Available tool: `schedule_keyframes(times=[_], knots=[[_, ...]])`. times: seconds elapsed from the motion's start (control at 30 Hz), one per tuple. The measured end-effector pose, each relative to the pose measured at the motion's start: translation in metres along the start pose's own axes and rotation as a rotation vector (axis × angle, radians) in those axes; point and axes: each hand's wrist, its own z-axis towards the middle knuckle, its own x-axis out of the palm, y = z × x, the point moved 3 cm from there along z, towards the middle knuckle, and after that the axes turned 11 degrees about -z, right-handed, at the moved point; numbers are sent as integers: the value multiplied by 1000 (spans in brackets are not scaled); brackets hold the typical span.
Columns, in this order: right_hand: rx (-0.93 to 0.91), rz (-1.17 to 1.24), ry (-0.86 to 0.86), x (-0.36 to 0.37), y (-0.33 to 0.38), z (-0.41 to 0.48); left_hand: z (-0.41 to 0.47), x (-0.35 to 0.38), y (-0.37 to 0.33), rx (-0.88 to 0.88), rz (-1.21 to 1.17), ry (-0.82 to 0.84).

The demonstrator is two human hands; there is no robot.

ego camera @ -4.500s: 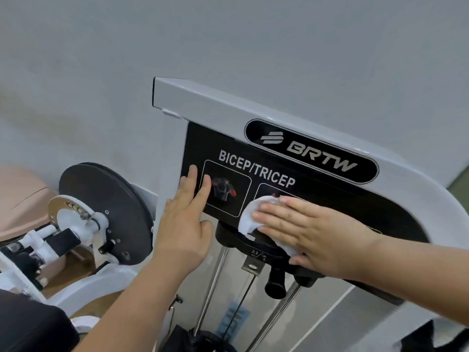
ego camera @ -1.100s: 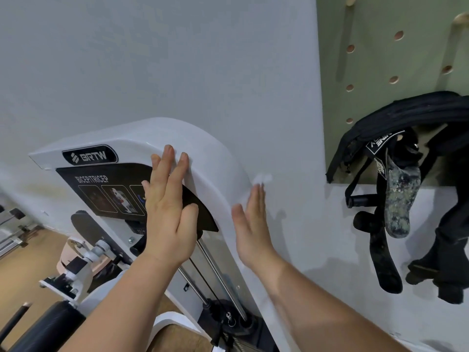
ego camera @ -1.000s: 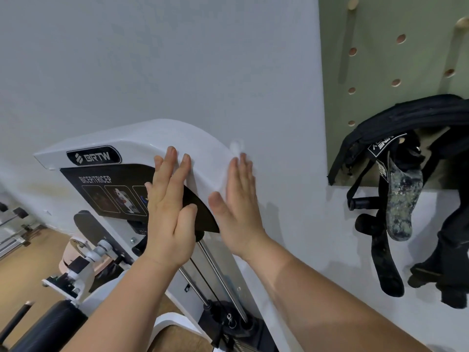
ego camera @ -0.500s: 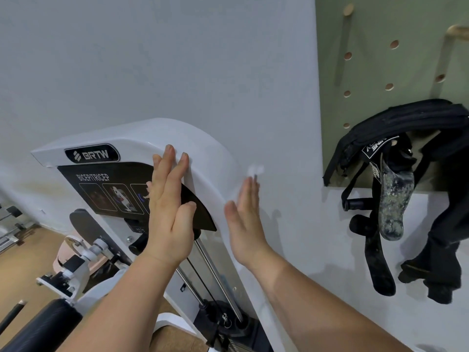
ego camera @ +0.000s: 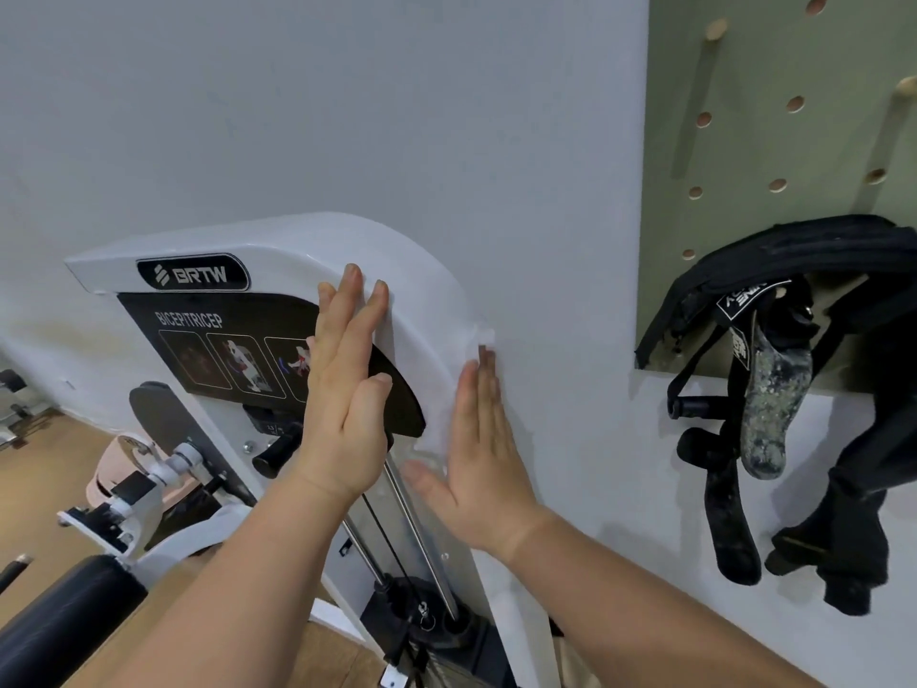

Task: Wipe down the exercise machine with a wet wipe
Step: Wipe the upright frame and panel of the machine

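The white exercise machine [ego camera: 278, 240] has a curved shroud and a black BICEP/TRICEP panel [ego camera: 208, 350]. My left hand [ego camera: 347, 389] lies flat with straight fingers against the front of the shroud, over the panel's right end. My right hand [ego camera: 476, 439] presses flat on the shroud's outer right side, fingers straight and pointing up. A white wet wipe [ego camera: 485, 336] sits under that palm; only a small corner shows above the fingertips.
A grey wall stands directly behind the machine. A green pegboard [ego camera: 744, 141] at the right holds black straps and gear [ego camera: 774, 389]. Steel guide rods [ego camera: 422, 533] and the weight stack lie below my hands. A black pad [ego camera: 64, 608] and wooden floor are at lower left.
My right hand with the wipe slid up the shroud's side a second ago, then back down to its present lower spot. My left hand has stayed in place.
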Motion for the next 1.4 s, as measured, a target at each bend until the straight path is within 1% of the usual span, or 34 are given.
schedule_keyframes(times=[0.07,0.17,0.23,0.3,0.4,0.5,0.57,0.67,0.77,0.83,0.87,0.97,1.0,1.03,1.1,1.13,1.27,1.33,1.37,1.4], knots=[[-184,-115,-128,-18,0,33,0,-3,1,2,12,18],[-467,-277,-204,-25,-14,45,1,-9,3,21,59,64],[-559,-352,-197,-13,-32,25,2,-11,6,45,94,86],[-572,-435,-170,6,-50,-13,2,-12,7,57,108,91],[-558,-589,-164,28,-65,-60,2,-10,3,61,114,76],[-515,-555,-179,15,-50,-36,2,-9,3,65,125,70],[-482,-476,-201,-10,-25,8,3,-10,5,72,118,73],[-366,-260,-184,-42,-2,64,2,-12,6,55,71,62],[-219,-115,-166,-36,-3,59,1,-12,4,54,72,57],[-94,-31,-138,-8,-10,17,2,-11,3,51,83,49],[-1,21,-92,9,-15,-11,2,-9,3,48,92,40],[395,285,174,50,-25,-85,1,-2,0,23,118,11],[503,391,244,58,-27,-96,1,1,-1,20,131,5],[562,468,272,59,-30,-96,1,3,-2,23,147,-1],[578,524,220,47,-35,-71,1,6,-3,32,182,-14],[547,521,176,36,-34,-50,1,6,-3,34,195,-19],[297,457,-17,-18,0,22,-1,7,-11,8,261,-32],[156,397,-110,-22,15,20,-3,9,-16,-34,368,-36],[121,380,-129,-13,18,7,-7,10,-19,-44,430,-42],[127,375,-124,1,16,-12,-12,12,-21,-36,485,-44]])
